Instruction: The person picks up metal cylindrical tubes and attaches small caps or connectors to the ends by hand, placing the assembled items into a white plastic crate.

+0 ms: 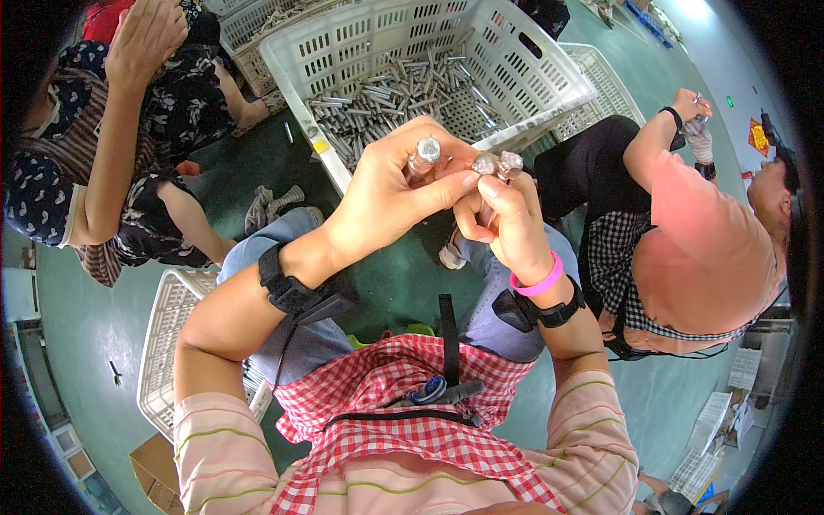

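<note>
We are holding a metal pin (427,151) and two silvery pieces (485,163) end-up, where our hands are meeting.
Our left hand (399,180) is curling closed around the pin, probably leaving thumb and fingertip for pinching; our right hand (517,219) is gripping the outer piece narrowly, while we are unable to tell which hand is bearing the middle one. Their ends are facing us, likely for clear viewing. Beyond, a white crate (300,64) of loose metal rods (412,93) is standing just ahead, presumably for easy reach.
</note>
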{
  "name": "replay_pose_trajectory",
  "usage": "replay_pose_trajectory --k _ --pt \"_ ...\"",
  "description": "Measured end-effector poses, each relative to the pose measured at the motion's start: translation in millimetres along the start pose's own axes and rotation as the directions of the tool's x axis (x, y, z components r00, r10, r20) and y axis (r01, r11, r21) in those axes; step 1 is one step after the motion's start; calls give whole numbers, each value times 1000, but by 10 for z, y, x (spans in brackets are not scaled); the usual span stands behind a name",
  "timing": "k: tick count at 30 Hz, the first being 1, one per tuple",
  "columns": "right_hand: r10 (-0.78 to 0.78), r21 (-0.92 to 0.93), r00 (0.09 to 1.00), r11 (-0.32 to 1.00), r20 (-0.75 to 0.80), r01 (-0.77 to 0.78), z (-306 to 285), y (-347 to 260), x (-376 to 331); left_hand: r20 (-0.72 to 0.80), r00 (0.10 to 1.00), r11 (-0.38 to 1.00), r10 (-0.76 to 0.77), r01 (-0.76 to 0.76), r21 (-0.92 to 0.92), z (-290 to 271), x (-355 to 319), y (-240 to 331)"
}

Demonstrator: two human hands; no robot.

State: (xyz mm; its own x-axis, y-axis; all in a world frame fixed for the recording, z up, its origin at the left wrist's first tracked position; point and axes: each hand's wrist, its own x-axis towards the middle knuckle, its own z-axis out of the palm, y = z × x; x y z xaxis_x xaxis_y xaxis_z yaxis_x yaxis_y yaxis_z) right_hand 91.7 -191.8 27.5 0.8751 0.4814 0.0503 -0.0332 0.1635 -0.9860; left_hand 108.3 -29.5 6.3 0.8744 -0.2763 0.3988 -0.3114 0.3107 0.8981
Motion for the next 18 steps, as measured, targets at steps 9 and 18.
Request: replay_pose_trajectory --k 9,18 --pt "13 79 1000 997 10 -14 -77 49 -9 105 993 995 54 -62 76 -53 22 -22" --pt "-11 -51 998 999 -66 7 2 9 -12 149 985 975 -85 113 -190 -45 13 3"
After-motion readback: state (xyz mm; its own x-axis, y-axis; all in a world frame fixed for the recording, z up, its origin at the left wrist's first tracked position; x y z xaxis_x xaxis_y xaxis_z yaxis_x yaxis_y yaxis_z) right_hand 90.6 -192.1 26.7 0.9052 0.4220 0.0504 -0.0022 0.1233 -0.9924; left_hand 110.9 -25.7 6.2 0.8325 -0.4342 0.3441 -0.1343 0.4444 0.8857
